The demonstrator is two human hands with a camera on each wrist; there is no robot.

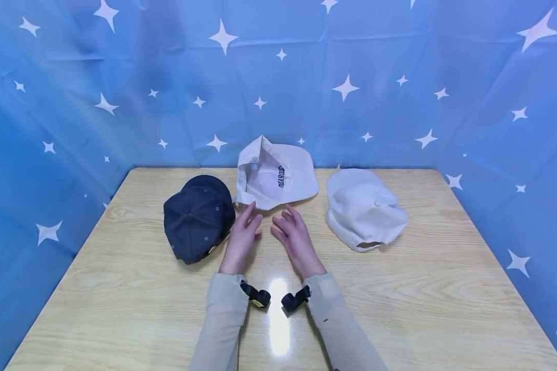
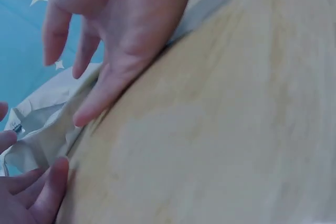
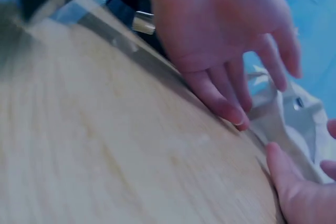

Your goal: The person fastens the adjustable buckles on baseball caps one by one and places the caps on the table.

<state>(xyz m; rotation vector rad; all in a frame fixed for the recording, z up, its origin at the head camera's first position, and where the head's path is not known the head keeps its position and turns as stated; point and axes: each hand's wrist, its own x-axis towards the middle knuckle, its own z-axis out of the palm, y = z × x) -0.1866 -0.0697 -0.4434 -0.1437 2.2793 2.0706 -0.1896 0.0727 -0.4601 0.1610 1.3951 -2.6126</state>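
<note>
My left hand (image 1: 242,237) hovers low over the table between the dark navy cap (image 1: 192,221) and the white cap (image 1: 301,172) in the middle. Its fingers are loosely bent, with nothing held. My right hand (image 1: 298,239) mirrors it, palm turned inward, also without anything in its grasp. Fingertips of both hands come right up to the near edge of the middle cap, which lies with its inside toward me, its brim to the right and dark lettering showing. A second white cap (image 1: 364,208) sits crown up to the right of my right hand.
The wooden table (image 1: 427,288) reaches back to a blue star-patterned cloth (image 1: 278,98), which also hangs at both sides. A small dark camera (image 1: 260,298) is strapped at the left wrist, and another (image 1: 291,301) at the right.
</note>
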